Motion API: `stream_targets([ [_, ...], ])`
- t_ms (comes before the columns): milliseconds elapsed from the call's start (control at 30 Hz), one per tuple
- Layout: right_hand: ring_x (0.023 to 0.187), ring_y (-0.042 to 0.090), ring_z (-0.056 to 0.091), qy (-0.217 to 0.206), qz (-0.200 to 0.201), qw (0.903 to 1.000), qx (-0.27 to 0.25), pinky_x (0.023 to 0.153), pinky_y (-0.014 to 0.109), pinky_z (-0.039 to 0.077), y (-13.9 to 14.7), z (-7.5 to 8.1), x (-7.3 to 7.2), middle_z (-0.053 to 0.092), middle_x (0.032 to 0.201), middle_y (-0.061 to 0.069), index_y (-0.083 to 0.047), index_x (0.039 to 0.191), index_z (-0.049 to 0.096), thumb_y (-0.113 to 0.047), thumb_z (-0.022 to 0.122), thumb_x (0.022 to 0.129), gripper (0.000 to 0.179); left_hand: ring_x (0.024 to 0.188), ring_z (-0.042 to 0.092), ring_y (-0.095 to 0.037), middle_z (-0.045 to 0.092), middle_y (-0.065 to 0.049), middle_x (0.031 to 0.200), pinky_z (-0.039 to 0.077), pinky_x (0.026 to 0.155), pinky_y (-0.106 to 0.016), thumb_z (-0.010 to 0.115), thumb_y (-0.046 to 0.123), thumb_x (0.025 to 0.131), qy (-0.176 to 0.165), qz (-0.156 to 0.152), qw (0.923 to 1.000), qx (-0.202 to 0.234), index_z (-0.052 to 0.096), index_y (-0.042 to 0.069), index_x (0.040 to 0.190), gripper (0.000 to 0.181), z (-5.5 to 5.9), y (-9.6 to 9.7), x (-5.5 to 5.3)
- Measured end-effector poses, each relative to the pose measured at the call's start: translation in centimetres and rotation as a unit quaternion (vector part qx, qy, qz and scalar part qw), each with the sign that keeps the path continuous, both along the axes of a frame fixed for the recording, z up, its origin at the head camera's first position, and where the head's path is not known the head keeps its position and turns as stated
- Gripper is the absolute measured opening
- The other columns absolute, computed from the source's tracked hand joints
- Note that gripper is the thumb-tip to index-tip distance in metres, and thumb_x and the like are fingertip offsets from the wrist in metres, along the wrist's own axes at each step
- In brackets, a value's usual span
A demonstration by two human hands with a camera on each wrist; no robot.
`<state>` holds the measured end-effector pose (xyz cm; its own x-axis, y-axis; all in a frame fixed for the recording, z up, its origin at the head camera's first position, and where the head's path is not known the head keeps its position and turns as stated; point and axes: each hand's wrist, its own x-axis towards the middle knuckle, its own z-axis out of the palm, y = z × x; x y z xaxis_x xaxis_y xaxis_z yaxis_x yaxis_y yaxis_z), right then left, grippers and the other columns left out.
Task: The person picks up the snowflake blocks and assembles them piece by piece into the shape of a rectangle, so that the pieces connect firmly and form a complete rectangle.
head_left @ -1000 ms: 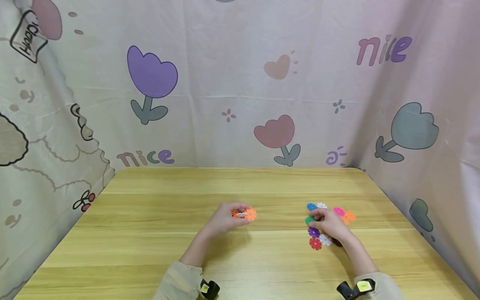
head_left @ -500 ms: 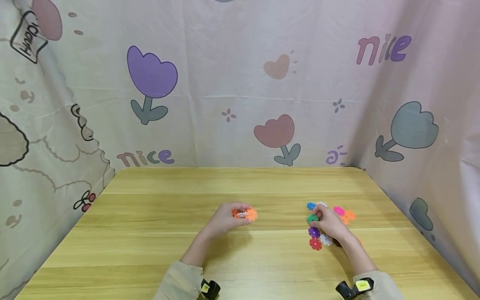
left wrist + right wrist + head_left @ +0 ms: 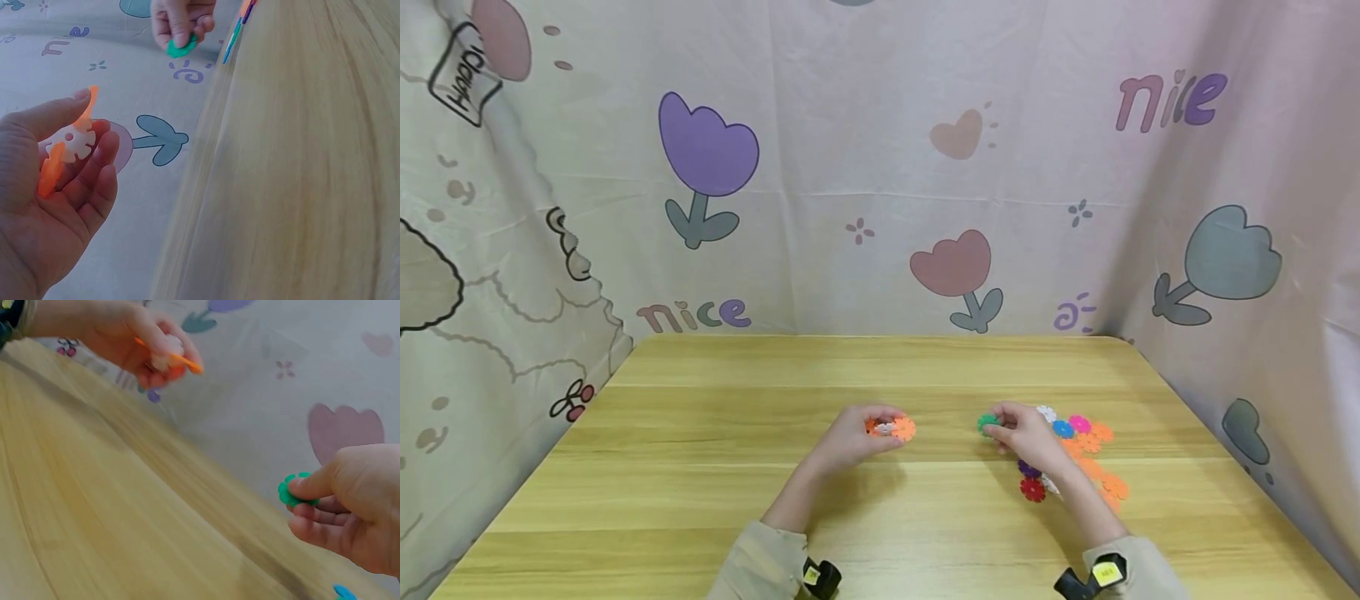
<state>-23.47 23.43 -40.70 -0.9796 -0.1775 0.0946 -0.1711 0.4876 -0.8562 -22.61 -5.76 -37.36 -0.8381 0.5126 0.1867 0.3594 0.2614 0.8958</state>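
My left hand (image 3: pixel 846 435) grips a small joined piece of plastic snowflake discs above the table's middle. In the left wrist view it shows orange discs (image 3: pixel 51 172) at both ends and a white disc (image 3: pixel 75 142) between them, under the thumb. To its right, my right hand (image 3: pixel 1036 440) pinches a green snowflake disc (image 3: pixel 987 426) between thumb and fingers, raised off the table. The green disc (image 3: pixel 290 491) has a notched, petal-like rim in the right wrist view. A gap separates it from the orange-and-white piece.
Loose discs lie on the wooden table (image 3: pixel 955 525) by the right forearm: blue (image 3: pixel 1063 429), pink (image 3: pixel 1079 424), white (image 3: pixel 1047 412), purple (image 3: pixel 1028 469), red (image 3: pixel 1032 489) and several orange ones (image 3: pixel 1114 485). A printed curtain (image 3: pixel 835 283) hangs behind the table.
My right hand has picked up the green disc from the pile and carried it left toward the left hand. The blue disc now lies farther right. The left hand stays nearly still.
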Motion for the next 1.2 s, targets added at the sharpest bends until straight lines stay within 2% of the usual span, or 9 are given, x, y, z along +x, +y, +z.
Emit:
stream_targets([
  [67, 0.063, 0.026, 0.059, -0.001, 0.023, 0.9994, -0.027, 0.056, 0.03, 0.052, -0.9, 0.2, 0.0, 0.06, 0.078, 0.019, 0.004, 0.097, 0.061, -0.006, 0.061, 0.088, 0.013, 0.093, 0.056, -0.02, 0.062, -0.014, 0.107, 0.048, 0.069, -0.022, 0.066, 0.003, 0.083, 0.001, -0.003, 1.0, 0.0, 0.062, -0.005, 0.111, 0.029, 0.6, 0.0, 0.4],
  [233, 0.07, 0.029, 0.062, 0.005, 0.056, 0.9967, -0.06, 0.064, 0.038, 0.054, -3.2, 0.6, 0.2, 0.06, 0.084, 0.024, 0.007, 0.1, 0.06, -0.004, 0.059, 0.09, 0.015, 0.081, 0.055, -0.012, 0.063, -0.011, 0.1, 0.048, 0.067, -0.022, 0.065, 0.003, 0.084, 0.004, -0.007, 1.0, 0.0, 0.062, -0.006, 0.112, 0.029, 0.8, 0.0, 0.5],
  [367, 0.072, 0.032, 0.062, 0.006, 0.073, 0.9944, -0.075, 0.065, 0.04, 0.054, -4.7, 1.0, 0.3, 0.06, 0.086, 0.026, 0.008, 0.099, 0.06, -0.002, 0.06, 0.088, 0.014, 0.082, 0.055, -0.012, 0.063, -0.01, 0.102, 0.048, 0.068, -0.023, 0.065, 0.004, 0.085, 0.01, -0.004, 0.9999, 0.0, 0.062, -0.004, 0.113, 0.029, 0.7, 0.0, 0.4],
  [633, 0.076, 0.043, 0.06, 0.005, 0.108, 0.9896, -0.095, 0.065, 0.037, 0.054, -6.5, 1.3, 0.5, 0.061, 0.088, 0.028, 0.01, 0.102, 0.058, 0.003, 0.059, 0.087, 0.016, 0.086, 0.055, -0.013, 0.062, -0.012, 0.106, 0.048, 0.07, -0.024, 0.064, 0.005, 0.085, 0.004, -0.005, 1.0, 0.002, 0.061, -0.004, 0.114, 0.031, 0.6, 0.0, 0.3],
  [800, 0.074, 0.047, 0.058, 0.011, 0.116, 0.9877, -0.104, 0.066, 0.046, 0.052, -7.4, 1.8, 0.9, 0.06, 0.086, 0.03, 0.012, 0.101, 0.058, 0.008, 0.056, 0.087, 0.014, 0.085, 0.055, -0.013, 0.062, -0.012, 0.107, 0.048, 0.07, -0.024, 0.064, 0.006, 0.086, -0.002, -0.004, 1.0, 0.0, 0.061, -0.004, 0.115, 0.031, 0.5, -0.1, 0.3],
  [900, 0.072, 0.045, 0.059, 0.022, 0.114, 0.9883, -0.099, 0.065, 0.049, 0.051, -7.7, 2.0, 1.2, 0.06, 0.082, 0.028, 0.012, 0.1, 0.058, 0.009, 0.056, 0.087, 0.013, 0.086, 0.055, -0.013, 0.062, -0.012, 0.107, 0.048, 0.07, -0.024, 0.064, 0.006, 0.086, -0.004, -0.004, 1.0, 0.002, 0.061, -0.004, 0.115, 0.031, 0.5, -0.2, 0.3],
  [1100, 0.064, 0.028, 0.061, 0.059, 0.115, 0.9885, -0.08, 0.061, 0.042, 0.053, -7.6, 1.2, 0.9, 0.062, 0.078, 0.022, 0.007, 0.1, 0.062, 0.003, 0.059, 0.087, 0.013, 0.086, 0.054, -0.013, 0.062, -0.012, 0.107, 0.048, 0.07, -0.024, 0.064, 0.006, 0.086, 0.007, -0.014, 0.9999, -0.004, 0.062, -0.004, 0.113, 0.029, 0.5, -0.1, 0.3],
  [1200, 0.064, 0.029, 0.061, 0.066, 0.116, 0.9882, -0.075, 0.062, 0.044, 0.053, -8.0, 2.0, 1.6, 0.061, 0.078, 0.026, 0.008, 0.098, 0.063, 0.005, 0.058, 0.087, 0.012, 0.083, 0.054, -0.011, 0.063, -0.013, 0.106, 0.048, 0.068, -0.023, 0.064, 0.006, 0.086, 0.01, -0.022, 0.9997, -0.007, 0.062, -0.005, 0.112, 0.028, 0.6, 0.0, 0.3],
])
